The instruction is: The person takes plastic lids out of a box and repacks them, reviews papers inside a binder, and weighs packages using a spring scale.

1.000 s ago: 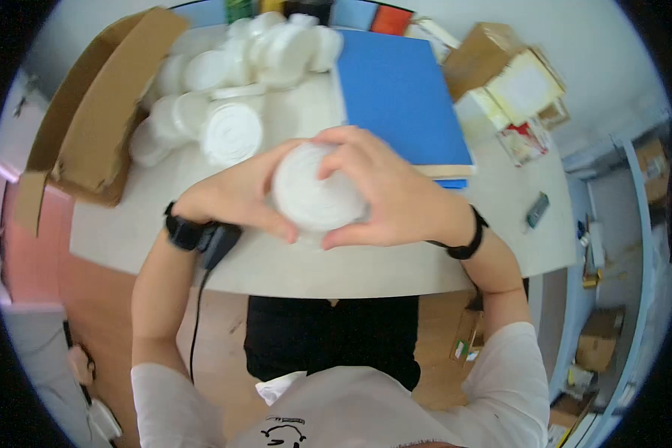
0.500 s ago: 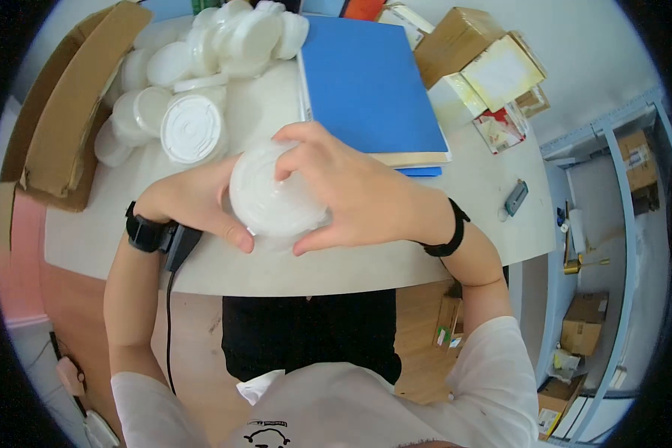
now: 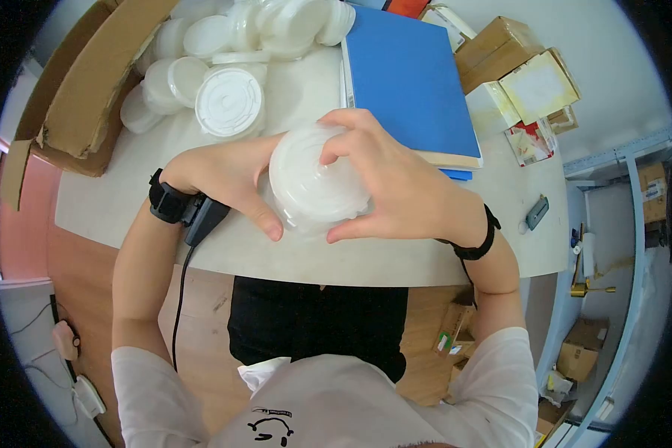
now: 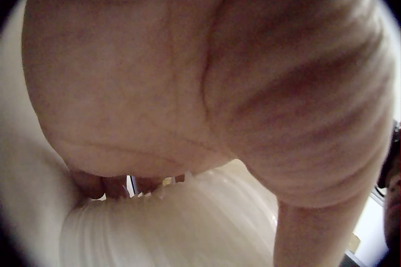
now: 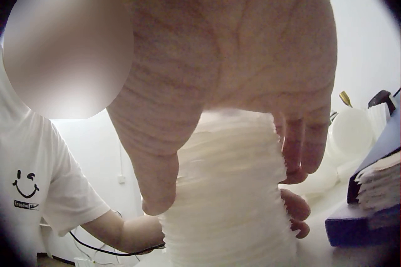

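Observation:
A tall stack of round translucent white lids [image 3: 317, 175] stands between both hands near the table's front edge; its layered side [image 5: 225, 185] shows in the right wrist view. My left hand [image 3: 228, 175] curves round the stack's left side, thumb toward the front. Over the top and right side lies my right hand [image 3: 403, 183], its thumb at the near right and its fingers round the far side. In the left wrist view the palm [image 4: 125, 79] covers much of the ribbed stack [image 4: 169, 229]; the left fingertips are partly hidden behind it.
White round tubs [image 3: 230, 103] crowd the back left beside an open cardboard box [image 3: 101, 82]. A blue folder [image 3: 411, 82] lies at the back, small boxes [image 3: 496, 56] stand right of it, and a green-grey object [image 3: 537, 213] lies at the right. A shelf [image 3: 627, 224] stands beyond.
The head view has shifted, moving the whole scene in the frame. Both hands stay around the stack, with the left thumb a little farther from the right thumb than a second ago.

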A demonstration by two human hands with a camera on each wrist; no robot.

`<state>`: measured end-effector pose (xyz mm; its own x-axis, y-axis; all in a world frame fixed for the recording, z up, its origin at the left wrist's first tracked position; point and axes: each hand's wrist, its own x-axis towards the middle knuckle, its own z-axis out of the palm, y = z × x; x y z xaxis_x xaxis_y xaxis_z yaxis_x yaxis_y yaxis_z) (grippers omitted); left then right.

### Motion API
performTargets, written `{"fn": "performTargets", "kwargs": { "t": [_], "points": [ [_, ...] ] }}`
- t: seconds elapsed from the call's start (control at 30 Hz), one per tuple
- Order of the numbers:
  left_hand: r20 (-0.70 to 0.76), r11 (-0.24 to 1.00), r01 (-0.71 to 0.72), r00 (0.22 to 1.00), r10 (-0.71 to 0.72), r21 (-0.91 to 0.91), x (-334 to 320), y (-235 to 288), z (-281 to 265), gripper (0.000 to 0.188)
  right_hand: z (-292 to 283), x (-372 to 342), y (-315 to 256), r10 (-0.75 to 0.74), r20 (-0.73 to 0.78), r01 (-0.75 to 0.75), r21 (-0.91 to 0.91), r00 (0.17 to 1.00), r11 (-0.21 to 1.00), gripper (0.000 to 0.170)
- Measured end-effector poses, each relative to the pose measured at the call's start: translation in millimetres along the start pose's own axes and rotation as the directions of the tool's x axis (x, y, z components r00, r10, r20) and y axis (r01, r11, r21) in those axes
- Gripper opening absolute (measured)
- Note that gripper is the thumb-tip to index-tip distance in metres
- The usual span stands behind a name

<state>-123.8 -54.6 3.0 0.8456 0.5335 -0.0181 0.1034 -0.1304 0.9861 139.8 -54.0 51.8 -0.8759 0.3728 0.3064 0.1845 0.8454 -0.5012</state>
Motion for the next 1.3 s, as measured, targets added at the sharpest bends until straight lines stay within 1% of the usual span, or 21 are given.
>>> {"fn": "performTargets", "kwargs": {
  "t": [0.07, 0.13, 0.2, 0.27, 0.43, 0.6, 0.73, 0.8, 0.83, 0.9, 0.97, 1.0, 1.03, 1.1, 1.13, 1.17, 1.2, 1.23, 1.27, 1.3],
  "points": [
    [-0.005, 1.000, 0.021, 1.000, -0.021, -0.008, -1.1, 1.6, -0.3, 0.097, 0.0, -1.1, -0.2, 0.066, 0.041, -0.067, 0.017, 0.997, 0.998, 0.080],
    [-0.005, 0.999, 0.038, 0.999, -0.038, -0.018, -0.6, 1.6, -0.2, 0.097, -0.2, -1.4, -0.4, 0.057, 0.035, -0.057, 0.006, 0.998, 0.998, 0.081],
    [0.000, 1.000, 0.015, 1.000, -0.015, 0.012, 0.5, 0.3, -0.1, 0.098, -0.9, -1.9, -0.9, 0.050, 0.030, -0.050, -0.008, 0.998, 0.999, 0.081],
    [0.001, 1.000, 0.010, 1.000, -0.010, 0.005, 1.0, -1.1, 0.0, 0.098, -0.9, -1.6, -1.5, 0.059, 0.040, -0.058, -0.027, 0.997, 0.998, 0.082],
    [-0.001, 1.000, 0.019, 1.000, -0.019, -0.001, 0.1, 1.3, -0.3, 0.097, 0.6, -1.3, -0.4, 0.048, 0.031, -0.048, -0.019, 0.998, 0.999, 0.082],
    [-0.003, 1.000, -0.012, 1.000, 0.012, 0.006, 0.2, 0.9, -0.1, 0.096, -0.4, 0.1, -2.4, 0.025, 0.013, -0.025, -0.033, 1.000, 0.999, 0.080],
    [-0.015, 0.999, 0.016, 1.000, -0.016, -0.030, 0.6, 3.3, 1.3, 0.098, -0.6, 0.2, -2.7, 0.017, 0.011, -0.017, -0.038, 1.000, 0.999, 0.079],
    [-0.052, 1.000, 0.014, 0.999, -0.014, 0.004, 1.1, 6.1, 1.0, 0.102, -1.5, 0.2, -3.1, 0.011, 0.012, -0.010, -0.039, 1.000, 0.999, 0.078],
    [-0.059, 1.000, 0.020, 0.998, -0.020, 0.006, 1.3, 5.8, 1.3, 0.102, -2.5, 0.3, -3.6, 0.010, 0.008, -0.010, -0.011, 1.000, 1.000, 0.077],
    [-0.152, 0.997, -0.004, 0.988, 0.015, 0.074, 1.2, 3.3, 1.7, 0.105, -3.8, 1.9, -4.8, -0.008, 0.001, 0.008, 0.029, 1.000, 1.000, 0.075],
    [-0.164, 0.996, 0.016, 0.986, -0.002, 0.082, 1.0, 5.6, 1.1, 0.106, -5.6, 2.3, -5.5, 0.023, -0.005, -0.023, -0.013, 1.000, 1.000, 0.072],
    [-0.166, 0.996, 0.021, 0.986, -0.006, 0.086, 0.8, 6.6, 0.9, 0.107, -4.6, 2.8, -5.5, 0.009, -0.006, -0.009, -0.003, 1.000, 1.000, 0.072],
    [-0.177, 0.996, 0.032, 0.984, -0.016, 0.089, 1.2, 7.2, 0.7, 0.107, -3.8, 2.9, -5.6, 0.024, -0.004, -0.024, -0.012, 1.000, 1.000, 0.072],
    [-0.143, 0.999, -0.040, 0.989, 0.038, -0.013, 1.8, 7.2, -0.5, 0.094, -2.5, 3.3, -6.7, 0.027, -0.001, -0.027, -0.019, 1.000, 0.999, 0.072],
    [-0.131, 0.999, -0.028, 0.991, 0.024, -0.030, 1.4, 4.4, -1.5, 0.101, -0.9, 3.3, -6.6, 0.034, 0.003, -0.034, -0.009, 0.999, 0.999, 0.072],
    [-0.141, 0.999, -0.028, 0.990, 0.025, -0.023, 0.8, 1.7, -1.5, 0.101, 0.3, 3.4, -6.6, 0.041, 0.008, -0.041, -0.003, 0.999, 0.999, 0.072],
    [-0.137, 0.999, -0.052, 0.989, 0.051, -0.008, 0.6, -0.5, -1.6, 0.111, 1.8, 3.1, -7.1, 0.029, 0.011, -0.029, -0.007, 1.000, 1.000, 0.072],
    [-0.133, 0.997, -0.079, 0.988, 0.079, 0.007, 0.6, -1.0, -2.0, 0.122, 3.6, 2.5, -7.4, 0.057, 0.016, -0.057, -0.012, 0.998, 0.998, 0.072],
    [-0.143, 0.996, -0.084, 0.986, 0.085, 0.012, 0.7, 0.0, -2.2, 0.122, 3.6, 3.1, -7.9, 0.086, 0.023, -0.086, -0.016, 0.996, 0.996, 0.072],
    [-0.113, 0.994, -0.105, 0.988, 0.108, 0.035, 1.1, 1.2, -2.7, 0.124, 0.0, 5.2, -9.7, 0.079, 0.028, -0.079, -0.022, 0.996, 0.997, 0.072]
  ]
}}
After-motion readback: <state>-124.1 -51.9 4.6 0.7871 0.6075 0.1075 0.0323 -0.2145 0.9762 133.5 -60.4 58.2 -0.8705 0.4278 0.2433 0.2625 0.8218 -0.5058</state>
